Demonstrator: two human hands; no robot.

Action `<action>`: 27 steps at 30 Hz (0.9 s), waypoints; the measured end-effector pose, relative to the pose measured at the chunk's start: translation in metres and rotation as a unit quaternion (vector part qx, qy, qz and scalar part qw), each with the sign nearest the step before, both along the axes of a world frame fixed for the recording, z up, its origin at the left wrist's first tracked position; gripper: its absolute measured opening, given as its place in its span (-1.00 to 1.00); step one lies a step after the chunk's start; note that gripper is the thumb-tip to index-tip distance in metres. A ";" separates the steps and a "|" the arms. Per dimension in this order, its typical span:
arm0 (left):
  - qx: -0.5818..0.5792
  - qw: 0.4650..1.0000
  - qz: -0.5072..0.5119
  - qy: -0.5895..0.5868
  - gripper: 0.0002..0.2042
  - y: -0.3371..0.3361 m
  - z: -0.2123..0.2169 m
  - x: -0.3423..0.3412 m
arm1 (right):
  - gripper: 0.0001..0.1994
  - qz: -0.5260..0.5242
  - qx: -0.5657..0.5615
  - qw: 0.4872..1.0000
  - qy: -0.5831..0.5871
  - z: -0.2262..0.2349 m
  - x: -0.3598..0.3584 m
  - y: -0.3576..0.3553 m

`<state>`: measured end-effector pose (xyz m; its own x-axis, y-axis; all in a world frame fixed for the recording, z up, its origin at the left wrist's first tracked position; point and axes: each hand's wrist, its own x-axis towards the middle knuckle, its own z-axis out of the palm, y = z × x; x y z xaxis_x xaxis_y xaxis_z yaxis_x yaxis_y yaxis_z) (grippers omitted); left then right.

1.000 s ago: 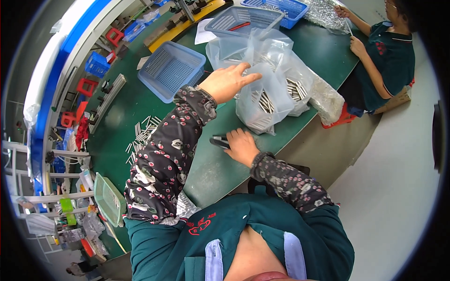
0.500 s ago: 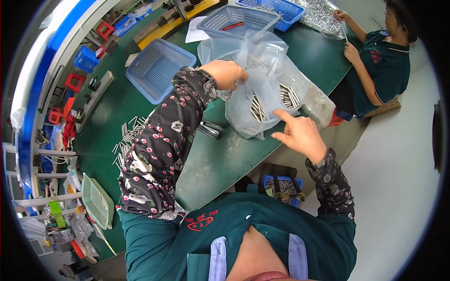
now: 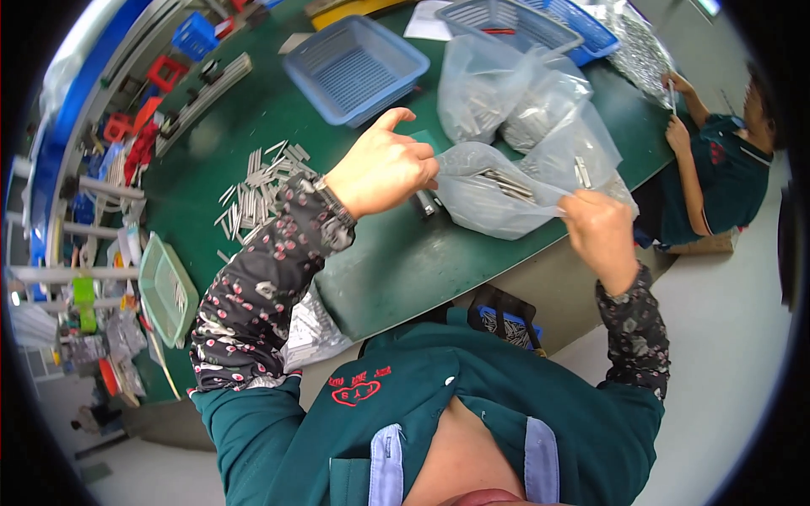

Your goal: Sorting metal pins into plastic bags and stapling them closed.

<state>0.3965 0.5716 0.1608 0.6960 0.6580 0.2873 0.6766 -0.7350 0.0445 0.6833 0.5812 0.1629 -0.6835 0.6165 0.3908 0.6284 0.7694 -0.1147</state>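
A clear plastic bag (image 3: 485, 211) of thin metal rods (image 3: 510, 185) stands at the table's right side. My right hand (image 3: 601, 236) pinches the rim of this bag at its right and draws it out sideways. Just off the bag's left edge is my left hand (image 3: 380, 169), with one finger stretched up and the others loosely curled; nothing shows in it, though its palm is hidden. More plastic bags (image 3: 477, 84) with metal parts lie behind. Loose metal rods (image 3: 261, 190) are heaped on the green table (image 3: 371, 287) to the left.
An empty blue basket (image 3: 299, 63) stands at the back, with another blue basket (image 3: 548, 34) further right. A pale green basket (image 3: 148, 291) is at the left edge. A stapler-like dark object (image 3: 426, 205) lies by the bag. At far right a co-worker (image 3: 709, 169) handles something thin.
My left hand has come off the bags and moved left and nearer. My right hand has closed on the bag's rim. The whole view has shifted, and the bag opening is narrower.
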 end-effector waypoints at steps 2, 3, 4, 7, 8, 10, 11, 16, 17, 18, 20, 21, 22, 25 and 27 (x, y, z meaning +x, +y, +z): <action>0.012 0.999 0.046 -0.023 -0.83 -0.035 0.012 -0.010 | -0.93 0.035 0.009 0.999 -0.018 0.023 -0.011 -0.008; 0.009 0.998 0.063 -0.025 -0.82 -0.049 0.019 -0.014 | -0.93 0.053 0.020 0.998 -0.034 0.028 -0.017 -0.011; 0.009 0.996 0.079 -0.026 -0.82 -0.061 0.025 -0.020 | -0.93 0.063 0.020 0.997 -0.035 0.028 -0.024 -0.012; -0.007 0.992 0.124 -0.031 -0.81 -0.105 0.031 -0.037 | -0.91 0.141 0.012 0.990 0.008 0.022 -0.049 -0.019; -0.013 0.989 0.148 -0.025 -0.82 -0.120 0.028 -0.042 | -0.91 0.147 0.012 0.989 0.006 0.017 -0.056 -0.024; -0.021 0.982 0.187 -0.001 -0.84 -0.156 0.019 -0.047 | -0.91 0.198 -0.018 0.980 -0.019 0.004 -0.071 -0.036; -0.022 0.980 0.200 0.005 -0.85 -0.173 0.012 -0.047 | -0.92 0.210 -0.025 0.977 -0.026 -0.005 -0.076 -0.043; -0.063 0.972 0.226 0.002 -0.90 -0.224 -0.015 -0.050 | -0.93 0.272 -0.050 0.958 -0.072 -0.029 -0.087 -0.071; -0.068 0.971 0.230 -0.001 -0.90 -0.227 -0.014 -0.051 | -0.93 0.277 -0.055 0.956 -0.075 -0.027 -0.088 -0.072; -0.092 0.973 0.213 0.003 -0.87 -0.225 -0.009 -0.053 | -0.94 0.291 -0.067 0.949 -0.102 -0.023 -0.088 -0.071; -0.112 0.974 0.195 0.005 -0.83 -0.214 0.002 -0.056 | -0.94 0.306 -0.075 0.940 -0.132 -0.017 -0.092 -0.066; -0.131 0.973 0.185 0.045 -0.80 -0.208 0.007 -0.055 | -0.94 0.315 -0.074 0.935 -0.148 -0.016 -0.094 -0.065; -0.148 0.970 0.173 0.085 -0.76 -0.203 0.009 -0.053 | -0.93 0.324 -0.073 0.929 -0.163 -0.016 -0.094 -0.065; -0.162 0.968 0.162 0.107 -0.91 -0.193 -0.004 -0.057 | -0.93 0.326 -0.071 0.928 -0.168 -0.016 -0.096 -0.063; -0.170 0.971 0.129 0.107 -0.89 -0.193 -0.015 -0.061 | -0.92 0.329 -0.064 0.927 -0.170 -0.016 -0.093 -0.066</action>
